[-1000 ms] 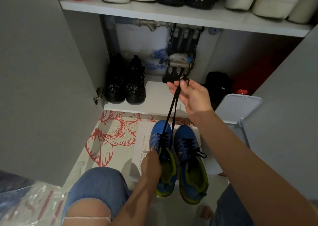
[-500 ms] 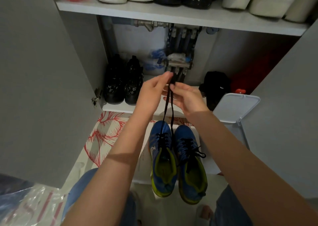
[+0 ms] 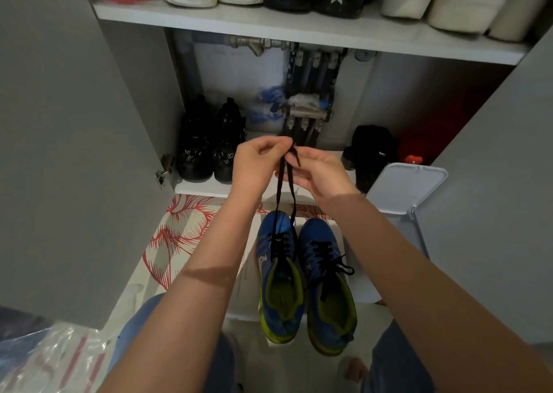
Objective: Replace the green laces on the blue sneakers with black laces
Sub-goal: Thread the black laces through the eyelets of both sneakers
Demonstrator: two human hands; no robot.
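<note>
Below left hand (image 3: 258, 165), right hand (image 3: 320, 172): lace (image 3: 279, 196)

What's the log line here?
phase: lacing | left hand: pinches lace | right hand: holds lace | lace: ends raised from one sneaker | other sneaker: laced black

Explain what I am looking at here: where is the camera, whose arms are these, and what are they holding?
No machine: a person's bare arms, filmed by one camera worn on the head, looking down into an open shoe cupboard. The left hand and right hand pinch the two ends of a black lace threaded in the blue sneaker on the picture's left. The second sneaker beside it is already laced black. Both lie by a red-flowered mat; black shoes stand on the low shelf.
</note>
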